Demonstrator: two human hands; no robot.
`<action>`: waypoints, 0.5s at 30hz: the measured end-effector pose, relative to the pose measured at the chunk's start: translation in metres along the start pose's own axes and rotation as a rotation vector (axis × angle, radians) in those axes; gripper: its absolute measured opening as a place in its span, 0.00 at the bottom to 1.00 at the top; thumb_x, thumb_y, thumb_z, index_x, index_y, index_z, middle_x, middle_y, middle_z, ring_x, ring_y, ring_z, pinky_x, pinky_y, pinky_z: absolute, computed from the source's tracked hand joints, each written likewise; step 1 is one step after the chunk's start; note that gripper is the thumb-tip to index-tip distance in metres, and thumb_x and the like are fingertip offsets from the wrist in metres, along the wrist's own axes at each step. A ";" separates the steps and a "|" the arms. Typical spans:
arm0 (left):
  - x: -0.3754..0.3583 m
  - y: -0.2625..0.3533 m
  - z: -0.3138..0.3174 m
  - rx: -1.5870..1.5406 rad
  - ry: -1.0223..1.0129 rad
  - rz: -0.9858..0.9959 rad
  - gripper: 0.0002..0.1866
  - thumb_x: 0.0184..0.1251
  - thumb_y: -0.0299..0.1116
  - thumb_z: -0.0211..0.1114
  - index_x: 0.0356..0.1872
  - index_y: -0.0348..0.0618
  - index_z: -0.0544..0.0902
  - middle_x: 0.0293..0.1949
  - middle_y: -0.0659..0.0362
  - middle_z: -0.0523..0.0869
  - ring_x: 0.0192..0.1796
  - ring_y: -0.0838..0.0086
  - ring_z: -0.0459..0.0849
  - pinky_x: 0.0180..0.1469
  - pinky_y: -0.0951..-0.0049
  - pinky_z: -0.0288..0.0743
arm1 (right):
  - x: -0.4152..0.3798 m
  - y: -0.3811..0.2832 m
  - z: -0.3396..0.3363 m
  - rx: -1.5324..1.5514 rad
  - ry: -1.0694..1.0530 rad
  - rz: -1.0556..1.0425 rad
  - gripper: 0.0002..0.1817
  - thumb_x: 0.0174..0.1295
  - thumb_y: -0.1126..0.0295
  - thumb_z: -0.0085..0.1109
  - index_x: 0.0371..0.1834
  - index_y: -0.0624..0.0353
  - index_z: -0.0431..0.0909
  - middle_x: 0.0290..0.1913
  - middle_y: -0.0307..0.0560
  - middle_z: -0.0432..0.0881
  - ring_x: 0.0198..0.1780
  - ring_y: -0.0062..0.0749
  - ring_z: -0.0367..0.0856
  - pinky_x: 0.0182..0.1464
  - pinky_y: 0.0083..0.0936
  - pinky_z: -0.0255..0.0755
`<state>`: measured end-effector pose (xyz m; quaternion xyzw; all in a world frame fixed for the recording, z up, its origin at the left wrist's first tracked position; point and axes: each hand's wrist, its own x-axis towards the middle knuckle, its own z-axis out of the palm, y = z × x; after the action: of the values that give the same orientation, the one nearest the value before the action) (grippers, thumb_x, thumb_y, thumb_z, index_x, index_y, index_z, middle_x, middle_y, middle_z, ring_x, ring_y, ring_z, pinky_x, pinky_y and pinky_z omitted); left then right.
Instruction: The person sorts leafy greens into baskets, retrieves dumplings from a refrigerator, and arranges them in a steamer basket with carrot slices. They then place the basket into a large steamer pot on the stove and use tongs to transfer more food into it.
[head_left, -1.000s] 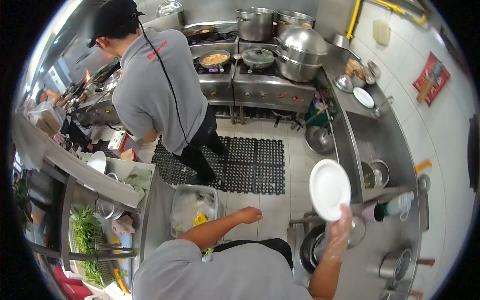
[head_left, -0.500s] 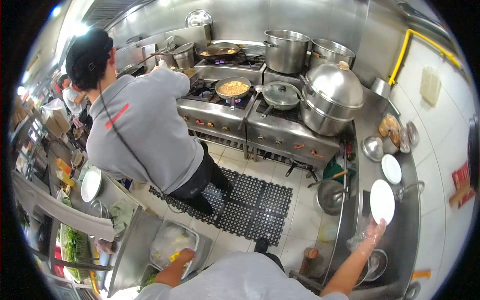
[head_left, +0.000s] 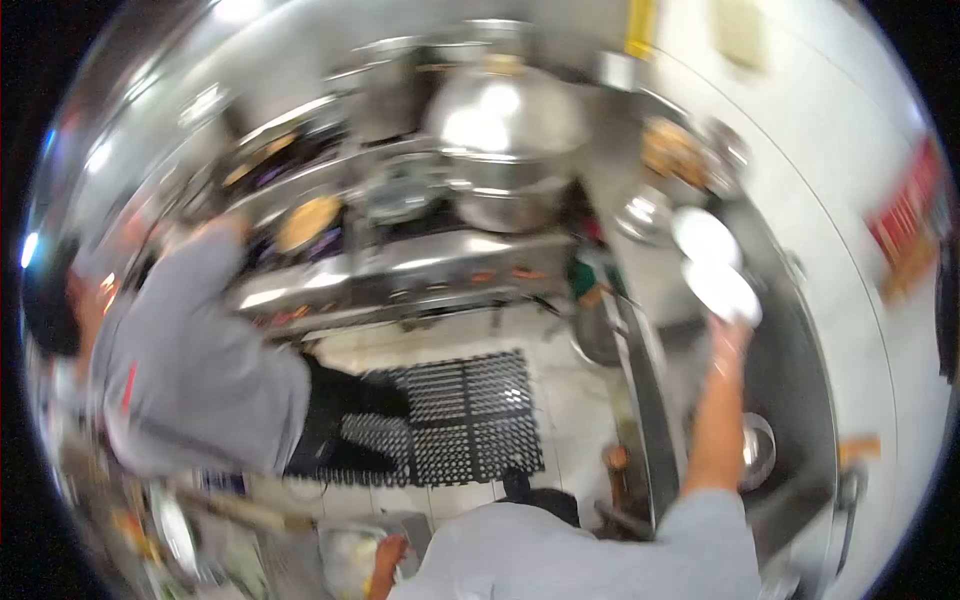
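Observation:
My right hand (head_left: 731,338), in a clear plastic glove, grips the near edge of a white oval plate (head_left: 722,291) on the right. The far end of that plate overlaps a second white plate (head_left: 706,236) on the steel counter. Low in the view, my left hand (head_left: 392,549) hangs over the rim of a grey bin (head_left: 409,527) with pale plastic in it. Motion blur smears its fingers, and I cannot tell whether they hold anything.
A co-worker in a grey shirt (head_left: 200,370) stands at the stove on the left. A pan of food (head_left: 308,222) and a large lidded steamer pot (head_left: 508,120) sit on the burners. Metal bowls (head_left: 643,214) rest on the right counter (head_left: 790,370). A black rubber mat (head_left: 450,410) covers part of the floor.
My view has swung to the right and blurred. My right arm has stretched farther forward, bringing the held plate up to the other white plate. My left hand stays by the bin.

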<state>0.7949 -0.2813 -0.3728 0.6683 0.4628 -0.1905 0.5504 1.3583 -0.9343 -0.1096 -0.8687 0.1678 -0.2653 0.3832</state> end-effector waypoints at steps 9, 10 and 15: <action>-0.032 -0.019 -0.043 -0.193 -0.403 -0.027 0.45 0.56 0.60 0.65 0.72 0.58 0.56 0.58 0.48 0.76 0.49 0.56 0.81 0.46 0.59 0.77 | 0.058 -0.009 0.048 1.189 0.248 0.671 0.21 0.65 0.77 0.42 0.62 0.68 0.60 0.58 0.60 0.69 0.56 0.53 0.73 0.52 0.51 0.77; -0.030 -0.018 -0.047 -0.003 -0.250 0.046 0.33 0.60 0.54 0.60 0.62 0.52 0.64 0.51 0.50 0.80 0.44 0.61 0.83 0.43 0.61 0.78 | 0.064 -0.005 0.054 1.192 0.241 0.676 0.21 0.65 0.77 0.42 0.62 0.68 0.60 0.58 0.60 0.69 0.56 0.53 0.73 0.52 0.51 0.77; -0.040 0.010 -0.063 0.557 -0.110 0.319 0.17 0.65 0.39 0.54 0.44 0.36 0.81 0.37 0.51 0.86 0.37 0.67 0.86 0.39 0.67 0.79 | 0.106 0.022 0.090 1.325 0.220 0.644 0.20 0.67 0.72 0.44 0.62 0.64 0.61 0.58 0.57 0.69 0.56 0.49 0.73 0.53 0.49 0.74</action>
<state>0.7673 -0.2394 -0.3161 0.8460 0.2519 -0.2571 0.3933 1.4948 -0.9490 -0.1417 -0.3319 0.2564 -0.2709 0.8665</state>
